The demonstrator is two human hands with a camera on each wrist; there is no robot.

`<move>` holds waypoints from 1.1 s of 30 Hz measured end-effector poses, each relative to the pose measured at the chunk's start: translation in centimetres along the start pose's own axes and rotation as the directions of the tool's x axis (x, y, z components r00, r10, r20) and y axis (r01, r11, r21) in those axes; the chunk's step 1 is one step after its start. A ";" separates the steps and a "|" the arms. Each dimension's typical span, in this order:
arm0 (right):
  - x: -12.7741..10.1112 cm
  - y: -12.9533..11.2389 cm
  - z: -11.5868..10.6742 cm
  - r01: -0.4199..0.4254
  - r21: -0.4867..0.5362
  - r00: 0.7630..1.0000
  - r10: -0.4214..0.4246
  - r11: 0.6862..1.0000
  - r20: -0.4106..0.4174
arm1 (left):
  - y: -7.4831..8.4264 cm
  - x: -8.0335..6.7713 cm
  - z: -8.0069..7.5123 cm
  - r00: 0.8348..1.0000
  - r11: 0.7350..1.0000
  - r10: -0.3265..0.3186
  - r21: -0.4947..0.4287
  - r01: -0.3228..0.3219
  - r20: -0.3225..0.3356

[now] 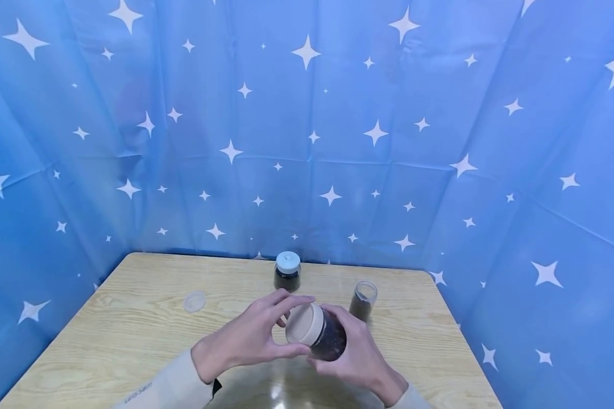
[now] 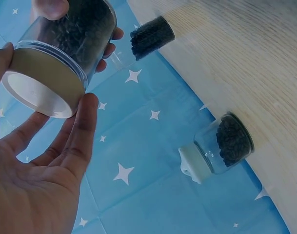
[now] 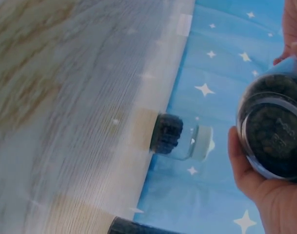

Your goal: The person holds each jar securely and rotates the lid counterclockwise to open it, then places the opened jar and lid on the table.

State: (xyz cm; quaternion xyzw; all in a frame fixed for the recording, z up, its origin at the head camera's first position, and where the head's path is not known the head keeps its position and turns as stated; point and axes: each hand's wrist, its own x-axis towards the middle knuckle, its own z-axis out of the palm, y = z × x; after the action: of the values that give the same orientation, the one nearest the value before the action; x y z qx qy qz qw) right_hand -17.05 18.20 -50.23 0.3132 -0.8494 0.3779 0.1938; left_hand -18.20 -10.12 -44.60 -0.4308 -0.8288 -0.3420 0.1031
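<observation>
Head view: left hand [image 1: 245, 341] grips the beige lid [image 1: 304, 324] of a tilted jar [image 1: 323, 336] of dark granules, fingers curled round the lid's rim; right hand [image 1: 360, 355] cups the jar's body from below and behind, above the near edge of the wooden table [image 1: 133, 329]. A white-capped jar [image 1: 287, 271] stands at the table's far edge, an uncapped jar [image 1: 363, 300] just right of the hands, and a clear loose lid [image 1: 195, 301] lies well to the left. Left wrist view: thumb and fingers [image 2: 82, 131] bracket the lid [image 2: 41, 83], the palm behind it. Right wrist view: the right hand [image 3: 265, 190] wraps the jar's base [image 3: 275, 129], with the capped jar [image 3: 180, 136] beyond.
</observation>
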 end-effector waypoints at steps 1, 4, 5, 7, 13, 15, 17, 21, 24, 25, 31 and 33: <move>0.0 0.0 0.0 0.000 0.002 1.000 0.000 1.000 -0.001 | 0.0 0.1 0.0 1.000 1.000 -0.005 0.013 0.004 0.002; 0.1 0.2 -0.1 -0.001 0.001 1.000 0.001 1.000 0.001 | 0.1 0.1 0.0 1.000 0.999 -0.009 0.051 0.009 0.005; 0.1 0.2 -0.1 -0.002 0.002 1.000 0.002 1.000 0.003 | 0.1 0.1 0.0 1.000 0.998 -0.008 0.063 0.008 0.004; 0.1 0.1 -0.1 -0.012 0.006 1.000 0.012 1.000 0.006 | 0.1 0.1 0.0 1.000 0.996 -0.005 0.085 0.005 0.001; 0.1 0.0 -0.2 -0.012 0.010 1.000 0.012 1.000 0.007 | 0.0 -0.1 0.2 1.000 0.995 0.006 0.104 -0.006 -0.009; 0.1 0.1 -0.1 -0.009 0.008 1.000 0.009 1.000 0.007 | 0.1 -0.1 0.1 1.000 0.994 0.006 0.106 -0.005 -0.011; 0.1 0.2 -0.1 -0.016 0.011 1.000 0.016 1.000 0.013 | 0.1 -0.1 0.1 1.000 0.994 0.006 0.111 -0.005 -0.011; 0.0 0.2 -0.2 -0.002 0.007 1.000 0.002 1.000 0.012 | 0.2 0.0 0.0 1.000 0.992 0.011 0.122 -0.010 -0.008; 0.1 0.2 -0.2 0.019 0.006 1.000 -0.019 1.000 0.004 | 0.1 -0.1 0.1 1.000 0.991 0.029 0.129 -0.028 -0.006; 0.1 0.2 -0.2 0.023 0.005 1.000 -0.023 1.000 0.002 | 0.1 -0.1 0.1 0.999 0.991 0.036 0.128 -0.035 -0.004; -0.1 0.3 -0.3 0.002 0.009 1.000 -0.002 1.000 0.014 | -0.1 -0.2 -0.4 0.995 0.991 0.094 0.094 -0.095 0.020; -0.1 0.4 -0.4 0.000 0.010 1.000 0.000 1.000 0.018 | -0.2 -0.1 -0.6 0.990 0.986 0.139 0.089 -0.140 0.024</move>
State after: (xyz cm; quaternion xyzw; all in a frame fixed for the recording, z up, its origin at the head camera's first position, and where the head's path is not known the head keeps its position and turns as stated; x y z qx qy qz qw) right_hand -17.21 18.70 -50.21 0.3176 -0.8492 0.3793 0.1847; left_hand -18.37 -10.63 -44.33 -0.4856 -0.8121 -0.2921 0.1391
